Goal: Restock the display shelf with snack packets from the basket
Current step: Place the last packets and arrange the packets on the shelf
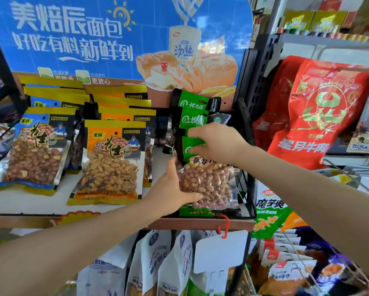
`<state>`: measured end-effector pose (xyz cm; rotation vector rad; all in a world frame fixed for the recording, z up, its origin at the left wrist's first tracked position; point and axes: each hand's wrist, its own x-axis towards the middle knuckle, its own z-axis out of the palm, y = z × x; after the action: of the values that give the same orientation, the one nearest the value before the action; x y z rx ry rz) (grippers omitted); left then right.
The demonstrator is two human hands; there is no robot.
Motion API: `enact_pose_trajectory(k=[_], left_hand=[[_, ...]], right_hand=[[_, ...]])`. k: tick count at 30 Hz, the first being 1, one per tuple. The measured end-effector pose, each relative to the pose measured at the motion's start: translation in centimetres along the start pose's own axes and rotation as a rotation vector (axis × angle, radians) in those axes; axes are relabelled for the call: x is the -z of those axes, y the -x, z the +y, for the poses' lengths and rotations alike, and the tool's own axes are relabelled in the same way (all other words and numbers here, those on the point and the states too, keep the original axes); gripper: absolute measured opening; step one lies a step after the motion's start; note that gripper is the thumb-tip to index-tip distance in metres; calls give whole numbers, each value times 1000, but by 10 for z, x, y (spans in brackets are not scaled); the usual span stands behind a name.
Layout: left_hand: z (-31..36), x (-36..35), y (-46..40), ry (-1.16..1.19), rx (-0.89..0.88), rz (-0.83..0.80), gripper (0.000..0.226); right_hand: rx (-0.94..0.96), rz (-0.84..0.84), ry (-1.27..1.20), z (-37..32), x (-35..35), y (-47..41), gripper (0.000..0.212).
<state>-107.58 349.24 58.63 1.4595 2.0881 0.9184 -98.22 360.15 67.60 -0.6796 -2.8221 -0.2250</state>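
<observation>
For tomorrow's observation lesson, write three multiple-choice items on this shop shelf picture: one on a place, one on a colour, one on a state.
1. Where does the green-topped peanut packet stand?
A. at the right end of the display shelf
B. at its left end
C. on the floor

2. What colour is the hook holding the blank price tag?
A. blue
B. red
C. black

3. How is the green-topped packet held?
A. by neither hand
B. by the left hand only
C. by both hands

Answers:
1 A: it stands right of the orange-labelled peanut packets.
2 B: the hook is red.
3 C: the left hand cups its lower side and the right hand grips its top.
</observation>
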Motion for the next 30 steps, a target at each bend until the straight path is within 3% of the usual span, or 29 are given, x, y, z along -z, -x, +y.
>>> enact_pose_trajectory(k=[3,7,9,12,14,16,17,21,24,26,28,30], left_hand=[[1,-1,-1,-10,2,-8,106],[2,0,1,25,-9,16,101],[1,5,-1,176,-11,93,77],[-1,12,-11,321,-13,196,25],[-1,13,-18,373,-25,211,11],[0,13,-23,411,-42,219,8],[1,13,-23,421,-54,226,9],[2,11,-28,378,-115,302,21],[7,9,-29,435,-81,309,24],[8,11,-28,457,-63,286,18],[7,15,-23,474,-17,226,10],[5,14,-17,497,50,140,43]], right_hand=[[-47,-53,-213,7,8,-11,42],[47,-222,-162,-6,2,-31,59],[62,-231,-207,-4,2,-35,50],[61,-174,-289,3,2,-31,14],[94,-168,-257,3,5,-25,35],[97,-195,-178,13,10,-20,12],[61,-224,-111,20,16,-17,28],[34,-263,11,44,29,-3,10],[6,-214,273,37,23,0,29],[27,-195,193,37,21,-2,30],[4,-190,-115,41,27,-5,37],[-62,-133,-333,48,27,-14,41]])
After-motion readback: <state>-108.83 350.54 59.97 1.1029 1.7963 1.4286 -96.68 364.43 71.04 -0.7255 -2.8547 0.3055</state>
